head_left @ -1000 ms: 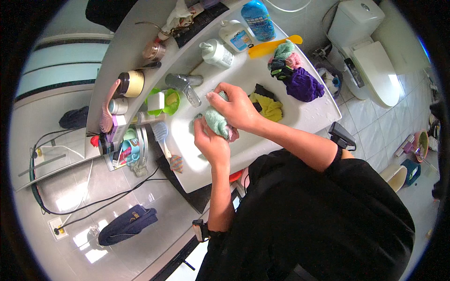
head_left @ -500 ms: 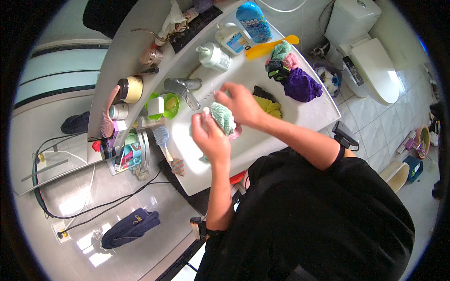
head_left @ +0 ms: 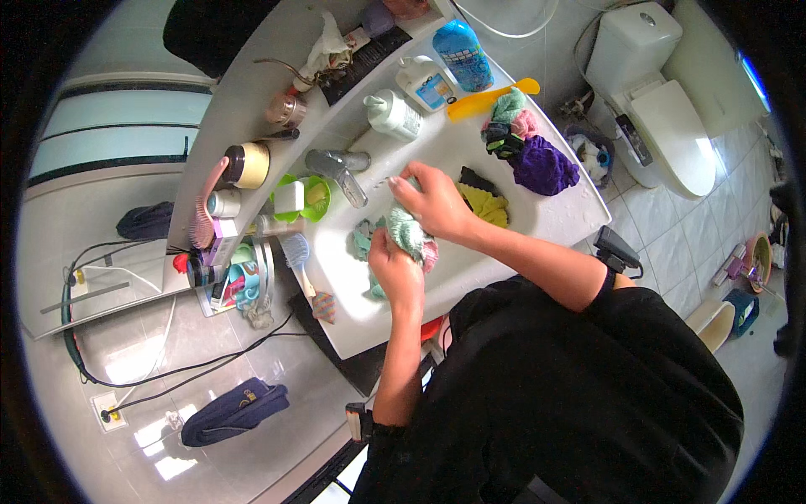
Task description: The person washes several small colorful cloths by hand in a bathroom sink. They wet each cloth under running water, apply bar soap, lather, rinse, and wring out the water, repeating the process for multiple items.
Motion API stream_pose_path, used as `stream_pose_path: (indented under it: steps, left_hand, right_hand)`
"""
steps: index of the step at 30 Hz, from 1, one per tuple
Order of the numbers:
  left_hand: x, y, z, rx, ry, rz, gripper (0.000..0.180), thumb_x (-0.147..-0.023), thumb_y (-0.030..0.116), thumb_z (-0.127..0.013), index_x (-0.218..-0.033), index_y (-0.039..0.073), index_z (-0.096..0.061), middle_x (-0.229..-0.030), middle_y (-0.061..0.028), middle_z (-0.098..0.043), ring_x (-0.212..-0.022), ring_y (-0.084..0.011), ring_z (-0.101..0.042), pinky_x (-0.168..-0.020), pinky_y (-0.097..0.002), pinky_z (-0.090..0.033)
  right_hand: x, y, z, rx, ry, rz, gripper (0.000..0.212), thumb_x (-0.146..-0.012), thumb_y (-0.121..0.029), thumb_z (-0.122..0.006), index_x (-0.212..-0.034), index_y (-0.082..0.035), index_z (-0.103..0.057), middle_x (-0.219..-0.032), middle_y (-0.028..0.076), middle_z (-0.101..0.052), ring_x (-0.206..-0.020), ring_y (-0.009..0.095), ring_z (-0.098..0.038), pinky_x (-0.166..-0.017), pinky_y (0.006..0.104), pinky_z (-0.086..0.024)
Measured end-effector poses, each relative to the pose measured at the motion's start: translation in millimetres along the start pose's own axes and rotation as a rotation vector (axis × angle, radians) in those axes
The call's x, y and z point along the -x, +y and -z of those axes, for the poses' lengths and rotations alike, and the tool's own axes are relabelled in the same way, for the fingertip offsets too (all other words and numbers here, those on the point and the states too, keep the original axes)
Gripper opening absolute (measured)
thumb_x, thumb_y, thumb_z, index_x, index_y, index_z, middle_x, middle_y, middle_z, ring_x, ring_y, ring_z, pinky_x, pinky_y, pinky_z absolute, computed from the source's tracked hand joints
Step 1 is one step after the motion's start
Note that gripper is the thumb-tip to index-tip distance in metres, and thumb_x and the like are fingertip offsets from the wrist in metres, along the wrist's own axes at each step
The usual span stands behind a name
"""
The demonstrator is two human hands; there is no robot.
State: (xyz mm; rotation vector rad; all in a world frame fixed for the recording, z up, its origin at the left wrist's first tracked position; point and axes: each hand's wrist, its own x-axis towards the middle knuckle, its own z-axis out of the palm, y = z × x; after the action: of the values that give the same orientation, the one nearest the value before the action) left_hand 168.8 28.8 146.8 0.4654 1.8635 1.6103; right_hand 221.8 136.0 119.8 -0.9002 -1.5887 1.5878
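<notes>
Over the white sink basin [head_left: 495, 252], a wet-looking pale green cloth [head_left: 406, 231] with a pink part is bunched between my hands. My left hand [head_left: 398, 270] is closed round its lower left side. My right hand [head_left: 437, 203] presses against its upper side with curled fingers, close to the faucet [head_left: 340, 174]. Another light green piece of cloth [head_left: 364, 239] shows in the basin behind my left hand; whether it is joined to the held one I cannot tell. A yellow and dark cloth [head_left: 484, 206] lies in the basin beyond my right wrist.
Purple, green and pink cloths [head_left: 544, 164] are heaped on the sink's right rim beside a yellow scraper-like tool [head_left: 491, 99]. A white pump bottle [head_left: 392, 116] and a blue bottle [head_left: 463, 56] stand behind. A green soap dish [head_left: 312, 198] and a brush [head_left: 297, 259] sit left.
My right hand has come down onto the cloth, and my left hand has moved slightly right and lower. The light green cloth in the basin shows more. The whole view has shifted slightly.
</notes>
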Motion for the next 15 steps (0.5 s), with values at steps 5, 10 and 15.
stream_pose_path:
  steps: [5,10,15]
  left_hand:
    - [-13,9,24,-0.001,0.103,-0.165,0.031,-0.100,0.027,-0.055,-0.080,0.003,-0.054,-0.073,-0.0001,-0.054,-0.064,-0.0085,-0.052,-0.060,-0.0266,-0.045]
    - [-34,-10,31,-0.246,0.217,-0.239,0.025,-0.096,0.022,-0.058,-0.081,0.002,-0.055,-0.069,0.0006,-0.054,-0.065,-0.0073,-0.052,-0.062,-0.0243,-0.044]
    - [-13,-45,13,0.147,-0.134,0.083,0.013,-0.093,0.020,-0.057,-0.095,0.007,-0.057,-0.076,-0.0009,-0.060,-0.058,-0.0098,-0.057,-0.046,-0.0258,-0.041]
  right_hand:
    - [37,5,-5,0.118,-0.243,-0.158,0.031,-0.095,-0.027,-0.055,-0.099,0.003,-0.062,-0.083,0.030,-0.065,-0.085,0.047,-0.064,-0.079,0.0520,-0.051]
    - [41,-13,0,0.103,-0.274,-0.033,0.031,-0.093,-0.028,-0.056,-0.095,0.003,-0.062,-0.080,0.029,-0.064,-0.081,0.047,-0.064,-0.075,0.0503,-0.051]
    - [9,-26,12,-0.164,-0.227,-0.168,0.037,-0.090,-0.032,-0.063,-0.095,0.005,-0.063,-0.077,0.017,-0.065,-0.073,0.025,-0.064,-0.066,0.0397,-0.051]
